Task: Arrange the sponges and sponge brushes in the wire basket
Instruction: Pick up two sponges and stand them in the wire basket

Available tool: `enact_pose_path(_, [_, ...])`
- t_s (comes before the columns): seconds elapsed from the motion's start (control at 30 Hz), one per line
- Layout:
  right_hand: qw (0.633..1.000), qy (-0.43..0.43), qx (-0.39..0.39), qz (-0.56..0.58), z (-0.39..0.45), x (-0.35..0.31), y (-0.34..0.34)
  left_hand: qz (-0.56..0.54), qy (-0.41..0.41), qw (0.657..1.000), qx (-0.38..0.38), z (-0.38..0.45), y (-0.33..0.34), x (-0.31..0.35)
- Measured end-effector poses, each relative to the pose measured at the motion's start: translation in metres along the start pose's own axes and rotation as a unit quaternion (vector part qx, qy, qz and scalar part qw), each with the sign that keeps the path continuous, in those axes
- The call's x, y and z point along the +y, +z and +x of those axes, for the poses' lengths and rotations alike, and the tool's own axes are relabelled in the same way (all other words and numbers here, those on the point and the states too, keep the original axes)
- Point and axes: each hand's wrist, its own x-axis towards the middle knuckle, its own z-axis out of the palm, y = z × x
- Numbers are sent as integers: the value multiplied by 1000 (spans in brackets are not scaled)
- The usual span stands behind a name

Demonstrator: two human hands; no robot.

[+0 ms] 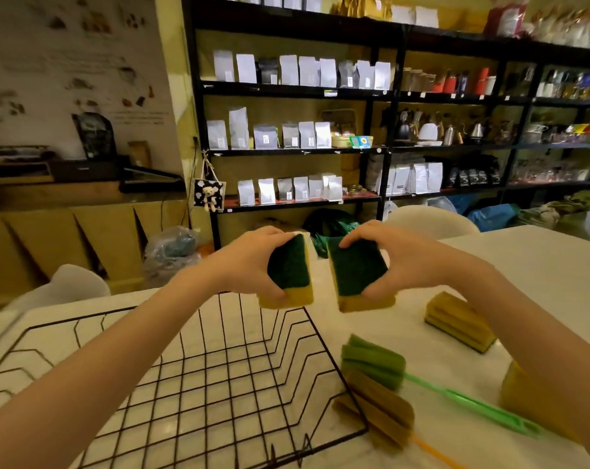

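Observation:
My left hand (pixel 249 262) grips a yellow sponge with a dark green scouring face (pixel 292 269), held above the far edge of the black wire basket (pixel 199 377). My right hand (pixel 402 262) grips a second, matching sponge (pixel 356 272) just right of the first, over the table beyond the basket's far right corner. The basket holds nothing that I can see. On the table to its right lie a green sponge brush (pixel 375 365) with a green handle and a brown sponge brush (pixel 378 411) with an orange handle. Two more yellow sponges rest further right, one (pixel 459 321) in full view, the other (pixel 517 390) partly behind my right forearm.
The white table (pixel 540 265) runs on to the right and far side. White chairs (pixel 77 286) stand beyond its far edge. Black shelving (pixel 388 96) stocked with bags and kettles lines the back wall.

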Motion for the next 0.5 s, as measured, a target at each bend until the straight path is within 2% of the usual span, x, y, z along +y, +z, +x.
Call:
enact_pose_path(0.23, [995, -83, 14, 46, 43, -57, 30, 28, -79, 996, -10, -65, -29, -42])
enact_pose_path(0.5, [986, -142, -78, 33, 90, -115, 93, 65, -155, 985, -32, -142, -34, -84])
